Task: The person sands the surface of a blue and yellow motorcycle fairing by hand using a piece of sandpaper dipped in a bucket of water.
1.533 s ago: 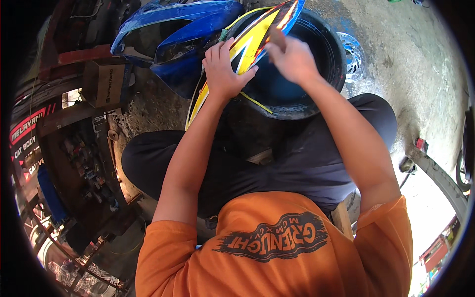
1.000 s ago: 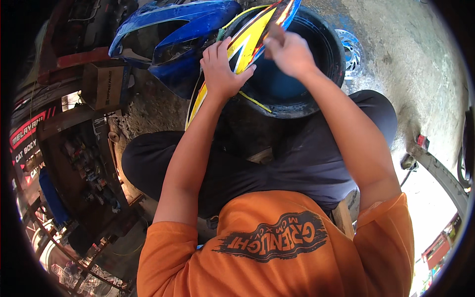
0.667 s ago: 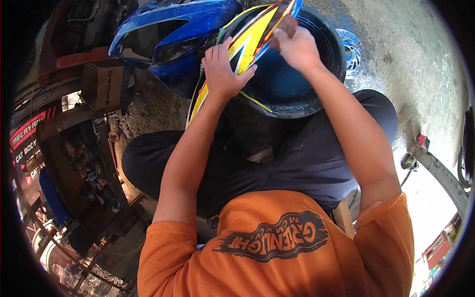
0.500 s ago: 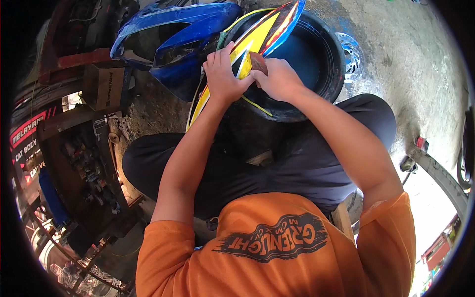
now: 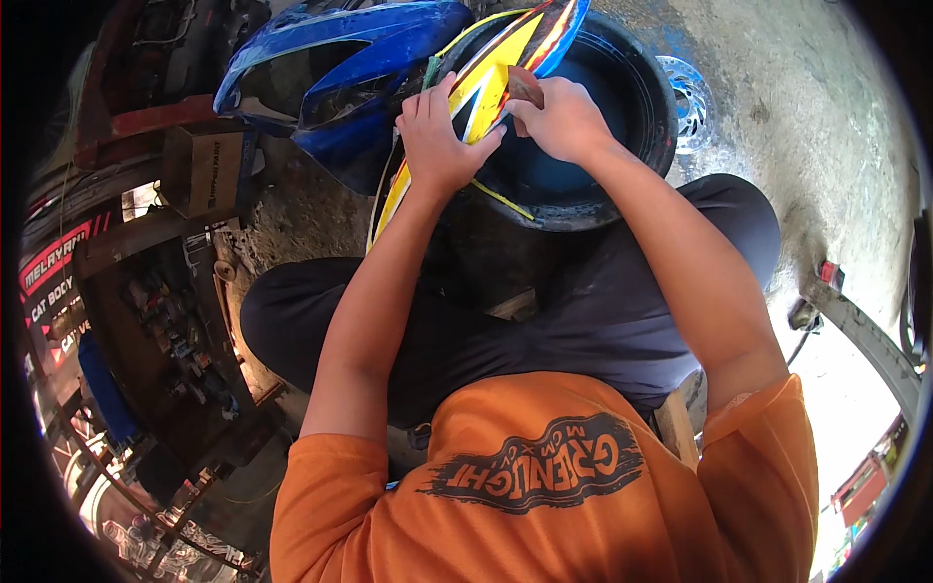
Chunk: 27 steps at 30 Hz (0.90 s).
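Note:
A long motorcycle body panel (image 5: 513, 51) in yellow, red, white and blue lies slanted across the left side of a black round tub (image 5: 653, 126). My left hand (image 5: 435, 146) grips the panel's left edge, thumb spread over the near part of its face. Pinched in my right hand (image 5: 566, 121) is a folded brown piece of sandpaper (image 5: 525, 85), pressed against the panel's right side. Dark bluish water appears to stand in the tub. The left fingertips are partly hidden behind the panel.
Left of the tub rests a blue motorcycle fairing (image 5: 355, 85). A metal brake disc (image 5: 688, 109) lies on the concrete floor at the tub's right. Farther left are a cardboard box (image 5: 209, 173) and a cluttered dark shelf (image 5: 175, 330). My crossed legs (image 5: 622, 311) fill the near side.
My right hand has slid the sandpaper a little farther away and to the right along the panel. The panel has tilted slightly, while my left hand keeps nearly the same place.

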Motion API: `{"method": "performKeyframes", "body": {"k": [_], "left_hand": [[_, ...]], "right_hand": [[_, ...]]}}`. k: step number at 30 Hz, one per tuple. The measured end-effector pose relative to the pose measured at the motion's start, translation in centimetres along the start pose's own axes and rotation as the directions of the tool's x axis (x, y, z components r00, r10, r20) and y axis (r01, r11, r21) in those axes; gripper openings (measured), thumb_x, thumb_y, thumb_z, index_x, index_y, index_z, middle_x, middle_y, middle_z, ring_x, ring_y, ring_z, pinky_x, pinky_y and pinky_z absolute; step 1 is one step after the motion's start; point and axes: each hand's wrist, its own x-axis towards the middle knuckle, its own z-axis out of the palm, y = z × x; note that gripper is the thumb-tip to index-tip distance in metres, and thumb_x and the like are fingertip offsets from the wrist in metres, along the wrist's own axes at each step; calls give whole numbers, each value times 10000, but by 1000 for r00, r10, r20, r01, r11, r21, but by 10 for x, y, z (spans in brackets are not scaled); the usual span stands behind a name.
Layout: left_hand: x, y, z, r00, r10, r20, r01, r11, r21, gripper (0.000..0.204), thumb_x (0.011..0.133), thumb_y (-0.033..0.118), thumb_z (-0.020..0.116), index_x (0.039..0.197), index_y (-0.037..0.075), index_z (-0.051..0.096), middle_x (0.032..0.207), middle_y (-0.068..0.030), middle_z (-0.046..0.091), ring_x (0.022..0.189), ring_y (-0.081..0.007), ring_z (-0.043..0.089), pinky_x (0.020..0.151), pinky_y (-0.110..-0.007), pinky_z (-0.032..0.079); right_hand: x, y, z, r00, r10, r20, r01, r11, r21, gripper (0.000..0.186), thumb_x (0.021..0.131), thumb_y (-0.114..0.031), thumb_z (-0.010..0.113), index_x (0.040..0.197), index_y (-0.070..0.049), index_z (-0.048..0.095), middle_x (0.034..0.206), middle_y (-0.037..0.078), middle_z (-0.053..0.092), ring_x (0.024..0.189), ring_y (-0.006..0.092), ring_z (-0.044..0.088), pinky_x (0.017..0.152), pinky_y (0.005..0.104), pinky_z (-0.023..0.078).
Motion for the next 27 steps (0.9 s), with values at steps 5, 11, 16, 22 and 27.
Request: {"method": "performKeyframes", "body": {"k": [5, 11, 16, 22, 27], "left_hand": [[-1, -1, -1, 1000, -5, -5, 5, 1000, 10, 913, 675, 443, 882, 1418, 46, 529, 1286, -141, 620, 1198, -359, 520, 1011, -486, 402], [0, -2, 2, 1000, 3, -8, -3, 1000, 5, 913, 682, 445, 881, 1425, 54, 525, 1282, -137, 617, 1195, -357, 516, 1007, -495, 400], [0, -1, 6, 997, 45, -55, -43, 999, 25, 910, 670, 474, 869, 1409, 61, 536, 1261, -124, 623, 1173, -342, 521, 962, -496, 407], [1, -4, 6, 998, 36, -55, -34, 999, 31, 917, 667, 476, 875, 1409, 58, 534, 1264, -132, 622, 1176, -347, 520, 956, -500, 410], [-1, -2, 3, 999, 18, -27, -17, 1000, 25, 919, 679, 468, 876, 1423, 56, 524, 1277, -139, 616, 1191, -353, 518, 981, -504, 409]], "right_hand": [[8, 2, -22, 957, 128, -262, -82, 980, 181, 399, 947, -366, 666, 766, -25, 766, 765, 161, 747, 783, 302, 757, 803, 404, 581], [5, 7, 3, 964, -168, -208, 146, 982, -117, 370, 951, -343, 650, 781, -34, 764, 790, 176, 747, 828, 330, 749, 841, 425, 571], [17, 25, -11, 941, 20, -337, -17, 1000, 13, 375, 946, -355, 656, 790, -32, 762, 812, 196, 746, 858, 348, 747, 870, 435, 573], [20, 6, -14, 970, 79, -229, -73, 997, 37, 337, 936, -323, 656, 814, -33, 778, 809, 165, 765, 831, 284, 771, 849, 401, 586], [4, 9, 10, 970, -142, -199, 128, 988, -81, 347, 927, -319, 652, 760, -32, 754, 780, 169, 747, 832, 353, 745, 839, 437, 581]]}}
